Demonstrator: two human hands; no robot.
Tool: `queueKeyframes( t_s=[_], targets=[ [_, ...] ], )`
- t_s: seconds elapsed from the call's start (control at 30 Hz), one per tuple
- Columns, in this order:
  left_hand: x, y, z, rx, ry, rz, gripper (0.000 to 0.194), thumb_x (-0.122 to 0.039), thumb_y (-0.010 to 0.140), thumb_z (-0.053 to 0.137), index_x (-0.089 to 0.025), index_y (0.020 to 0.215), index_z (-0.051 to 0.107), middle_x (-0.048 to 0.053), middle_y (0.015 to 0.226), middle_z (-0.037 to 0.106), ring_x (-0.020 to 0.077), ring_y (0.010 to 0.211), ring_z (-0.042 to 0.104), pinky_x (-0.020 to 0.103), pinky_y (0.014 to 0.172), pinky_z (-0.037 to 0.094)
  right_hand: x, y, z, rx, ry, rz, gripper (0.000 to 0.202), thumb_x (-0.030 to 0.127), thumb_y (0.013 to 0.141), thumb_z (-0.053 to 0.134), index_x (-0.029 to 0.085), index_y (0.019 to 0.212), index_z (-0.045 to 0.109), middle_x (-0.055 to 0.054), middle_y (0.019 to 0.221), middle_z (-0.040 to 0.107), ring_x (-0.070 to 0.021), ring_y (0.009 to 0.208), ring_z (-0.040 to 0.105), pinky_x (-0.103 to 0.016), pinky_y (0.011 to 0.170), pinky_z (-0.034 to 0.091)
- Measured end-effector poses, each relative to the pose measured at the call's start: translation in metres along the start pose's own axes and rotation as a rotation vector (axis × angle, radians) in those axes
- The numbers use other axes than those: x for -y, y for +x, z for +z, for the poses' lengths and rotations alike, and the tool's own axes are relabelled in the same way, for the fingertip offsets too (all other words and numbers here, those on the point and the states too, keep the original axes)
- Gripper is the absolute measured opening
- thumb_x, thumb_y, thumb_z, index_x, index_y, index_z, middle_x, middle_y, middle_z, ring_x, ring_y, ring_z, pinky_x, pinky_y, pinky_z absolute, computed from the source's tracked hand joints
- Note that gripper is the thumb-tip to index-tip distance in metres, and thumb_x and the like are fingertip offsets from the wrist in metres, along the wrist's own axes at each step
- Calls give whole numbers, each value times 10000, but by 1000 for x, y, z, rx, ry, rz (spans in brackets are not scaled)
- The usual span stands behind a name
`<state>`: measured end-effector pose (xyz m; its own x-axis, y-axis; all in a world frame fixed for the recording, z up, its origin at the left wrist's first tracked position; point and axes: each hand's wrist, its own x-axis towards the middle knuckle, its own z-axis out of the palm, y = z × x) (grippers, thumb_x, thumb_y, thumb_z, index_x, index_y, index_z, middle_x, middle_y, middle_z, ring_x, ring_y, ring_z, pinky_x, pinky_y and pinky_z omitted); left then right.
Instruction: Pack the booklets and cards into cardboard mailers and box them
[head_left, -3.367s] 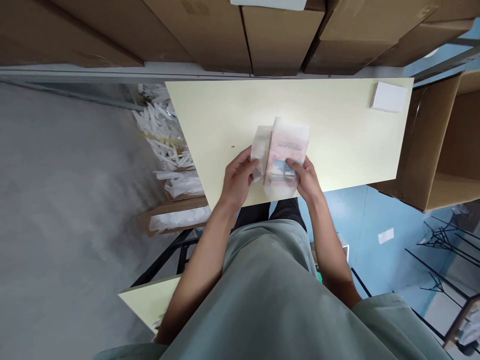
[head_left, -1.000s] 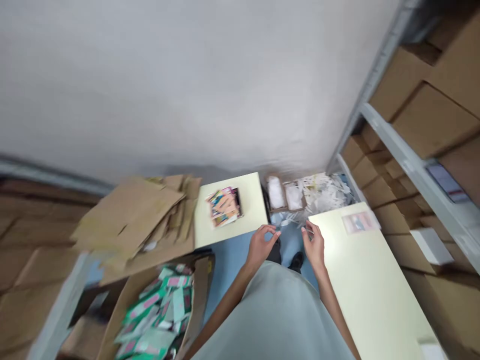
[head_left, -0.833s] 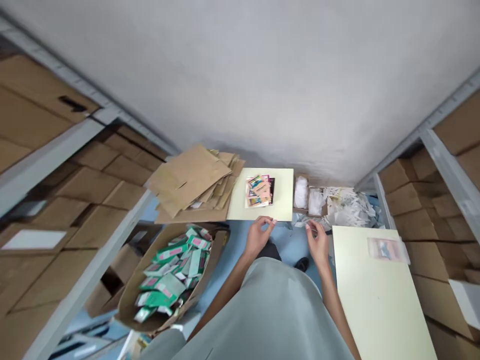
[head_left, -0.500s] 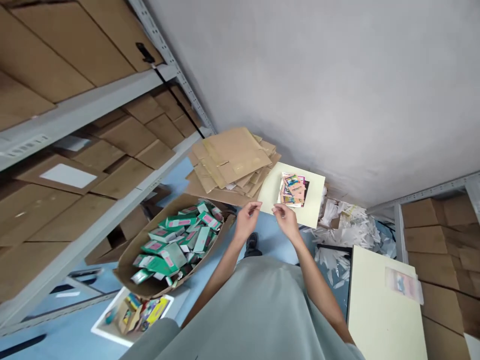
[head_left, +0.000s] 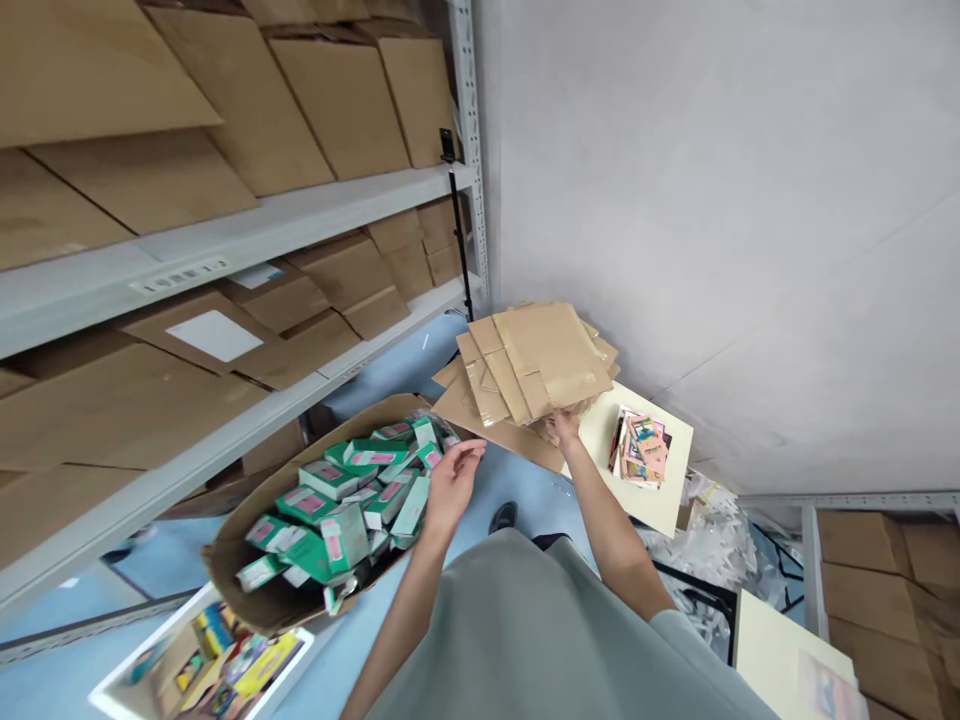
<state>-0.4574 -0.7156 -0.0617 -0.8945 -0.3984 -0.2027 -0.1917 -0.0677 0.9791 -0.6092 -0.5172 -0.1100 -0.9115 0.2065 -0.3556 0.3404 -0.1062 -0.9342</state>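
My right hand (head_left: 564,428) is at the front edge of the stack of flattened cardboard (head_left: 559,360), its fingers closed at the lower sheets; what they pinch is too small to make out. Near the right rim of the large carton (head_left: 251,500), my left hand (head_left: 456,480) hovers with fingers bent and a little apart, holding nothing. Green and white small boxes (head_left: 346,540) fill that carton. A cream board (head_left: 600,430) lies right of the cardboard, bearing a pile of printed cards (head_left: 645,448).
Metal shelving (head_left: 300,215) with brown boxes runs along the left. A white bin (head_left: 112,690) of colourful packs stands at the lower left. White scraps (head_left: 724,530) lie at the right, beside another cream surface (head_left: 780,635). A wall (head_left: 712,200) rises ahead.
The view has turned left. My right hand has moved from beside the cream board to the cardboard stack. My left hand has moved to the large carton's rim.
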Motion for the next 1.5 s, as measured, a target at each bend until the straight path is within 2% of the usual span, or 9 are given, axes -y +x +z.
queueKeyframes(
  t_s=[0.27,0.5,0.7,0.83,1.0,1.13,1.27,1.37,1.5],
  targets=[
    [4,18,1,103,-74,-71,439,-602,793,778,-227,1019,792,127,1120,844,335,1152,792,509,1115,592,11,2,15,-155,77,67,356,364,771,818,278,735,475,63,560,569,-146,560,560,-269,559,512],
    [-6,60,43,151,-317,-153,556,-575,744,915,-225,1144,753,157,1274,815,322,1187,794,505,1104,610,55,-23,6,-115,189,-69,387,427,712,830,280,808,485,29,738,653,-172,710,647,-320,708,605],
    [-26,94,92,138,-450,-315,382,-548,909,820,-221,1080,723,164,1293,804,289,1239,780,429,1039,649,74,-97,-52,-62,141,-158,461,572,746,870,281,859,530,27,784,651,-202,787,692,-332,738,625],
    [-30,85,139,329,-391,-216,396,-576,904,810,-250,1117,738,98,1200,829,292,1247,769,455,1019,663,70,-167,-117,-85,113,-111,527,702,781,881,282,1028,682,-43,993,787,-255,922,762,-365,770,650],
    [-31,14,230,806,-359,-284,450,-541,852,876,-256,1180,762,86,1202,828,287,1224,772,478,1075,640,49,-253,-197,-403,162,-39,567,749,788,889,262,1050,763,-93,1076,827,-291,997,780,-407,838,656],
    [-39,-80,301,1128,-236,-341,480,-549,831,886,-242,1176,755,98,1208,829,297,1235,769,457,1086,627,11,-320,-253,-704,190,8,631,835,756,859,229,923,796,-108,988,824,-296,949,790,-412,841,655],
    [-49,-176,344,1373,-72,-258,584,-600,802,885,-220,1223,746,112,1234,826,301,1185,779,428,1034,633,-39,-391,-307,-968,202,32,723,903,671,855,224,912,797,-126,924,834,-324,877,805,-444,794,649],
    [-51,-235,367,1548,110,-52,544,-642,838,833,-198,1145,768,102,1150,841,296,1053,794,399,932,642,-71,-444,-351,-1145,165,-11,700,892,728,814,229,951,796,-141,982,845,-339,918,813,-488,878,650],
    [-40,-317,409,1641,355,496,377,-584,901,779,-222,1002,813,75,1018,852,305,945,776,368,859,608,-96,-509,-420,-1320,32,-19,546,762,863,758,238,1010,797,-134,1056,847,-338,975,816,-513,946,648]
  ],
)
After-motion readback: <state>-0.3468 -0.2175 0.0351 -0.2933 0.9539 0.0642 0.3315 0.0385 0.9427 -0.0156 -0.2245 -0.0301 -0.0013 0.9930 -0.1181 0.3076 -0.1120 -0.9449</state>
